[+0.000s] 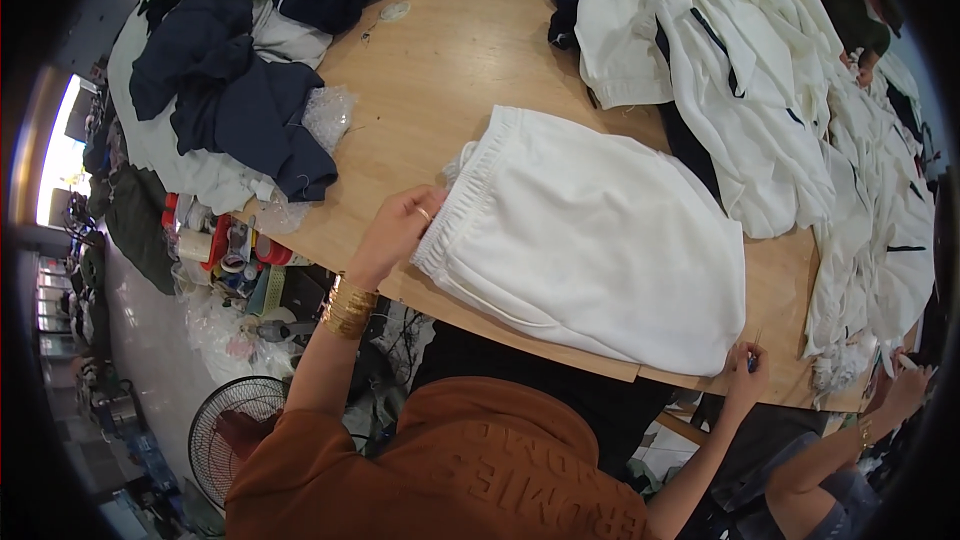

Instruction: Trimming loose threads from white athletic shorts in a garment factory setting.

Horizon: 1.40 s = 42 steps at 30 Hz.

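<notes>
A pair of white shorts (590, 240) with a gathered elastic waistband lies on the wooden table in front of me, waistband to the left and wide hem to the right. My left hand (400, 225) is closed on the near part of the waistband, its fingertips partly hidden by the cloth. By the near right corner of the hem, at the table's edge, my right hand (747, 372) is closed around a small tool with thin metal tips (756, 337). Its body is mostly hidden in my fingers, so I cannot tell its exact kind.
White garments with dark trim (740, 90) are heaped at the right. Navy cloth (235, 105) and clear plastic (328, 118) lie at the left. Below the table's left edge are a cluttered shelf (240, 260) and a fan (235, 430). Another person's hand (905, 390) works at the far right.
</notes>
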Each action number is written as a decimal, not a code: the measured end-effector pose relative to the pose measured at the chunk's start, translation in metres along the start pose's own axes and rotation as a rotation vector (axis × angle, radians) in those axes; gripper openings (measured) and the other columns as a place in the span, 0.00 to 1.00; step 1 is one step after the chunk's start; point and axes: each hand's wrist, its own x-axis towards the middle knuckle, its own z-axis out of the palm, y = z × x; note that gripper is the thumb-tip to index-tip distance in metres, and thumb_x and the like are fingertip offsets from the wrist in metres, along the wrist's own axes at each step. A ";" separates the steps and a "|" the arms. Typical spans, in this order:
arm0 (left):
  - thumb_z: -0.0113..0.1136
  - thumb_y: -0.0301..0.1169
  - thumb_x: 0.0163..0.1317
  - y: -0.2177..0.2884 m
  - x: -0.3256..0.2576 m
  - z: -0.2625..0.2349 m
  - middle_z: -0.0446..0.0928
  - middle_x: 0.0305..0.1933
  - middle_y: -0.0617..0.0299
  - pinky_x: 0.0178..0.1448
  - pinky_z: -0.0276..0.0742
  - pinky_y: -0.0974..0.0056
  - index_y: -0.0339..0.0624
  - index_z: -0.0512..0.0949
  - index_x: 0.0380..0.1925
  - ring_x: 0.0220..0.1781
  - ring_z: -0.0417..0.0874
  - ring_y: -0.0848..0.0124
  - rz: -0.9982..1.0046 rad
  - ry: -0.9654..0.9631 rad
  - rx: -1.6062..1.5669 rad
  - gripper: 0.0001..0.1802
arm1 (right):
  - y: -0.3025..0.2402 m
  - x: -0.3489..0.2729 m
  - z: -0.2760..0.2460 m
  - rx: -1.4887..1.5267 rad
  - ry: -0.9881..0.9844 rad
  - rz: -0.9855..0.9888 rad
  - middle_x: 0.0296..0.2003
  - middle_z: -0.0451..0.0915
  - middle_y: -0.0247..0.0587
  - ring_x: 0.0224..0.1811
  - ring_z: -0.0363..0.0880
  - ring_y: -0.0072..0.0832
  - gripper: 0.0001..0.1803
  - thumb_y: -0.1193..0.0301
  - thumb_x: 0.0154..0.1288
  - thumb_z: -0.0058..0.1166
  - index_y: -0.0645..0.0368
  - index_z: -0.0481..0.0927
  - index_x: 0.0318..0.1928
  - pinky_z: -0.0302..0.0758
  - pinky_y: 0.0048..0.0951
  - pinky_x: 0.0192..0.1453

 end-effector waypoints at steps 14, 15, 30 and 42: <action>0.57 0.33 0.60 0.020 -0.036 0.063 0.75 0.41 0.55 0.46 0.73 0.66 0.37 0.70 0.46 0.40 0.77 0.66 0.378 0.091 0.210 0.17 | -0.149 -0.037 0.049 -0.051 -0.163 -0.205 0.30 0.78 0.34 0.26 0.67 0.15 0.06 0.74 0.61 0.54 0.63 0.78 0.38 0.66 0.18 0.31; 0.57 0.34 0.61 0.008 -0.027 0.047 0.75 0.39 0.56 0.45 0.73 0.68 0.36 0.70 0.45 0.38 0.76 0.70 0.327 0.169 0.174 0.16 | -0.152 -0.036 0.048 -0.048 -0.154 -0.208 0.30 0.78 0.34 0.26 0.67 0.15 0.06 0.74 0.61 0.54 0.63 0.78 0.38 0.66 0.18 0.31; 0.53 0.30 0.63 0.115 0.014 0.058 0.75 0.51 0.61 0.53 0.70 0.71 0.34 0.69 0.54 0.48 0.75 0.75 0.259 -0.451 -0.393 0.20 | -0.297 -0.020 0.066 0.316 -0.635 -0.645 0.33 0.78 0.34 0.27 0.66 0.19 0.13 0.73 0.60 0.54 0.56 0.79 0.47 0.65 0.20 0.31; 0.59 0.33 0.59 0.280 0.001 0.091 0.80 0.40 0.59 0.51 0.69 0.70 0.39 0.78 0.43 0.44 0.78 0.75 0.846 -0.860 0.657 0.14 | -0.281 0.036 0.035 0.669 -1.034 -0.368 0.18 0.64 0.22 0.19 0.58 0.12 0.13 0.62 0.57 0.59 0.60 0.76 0.34 0.52 0.17 0.20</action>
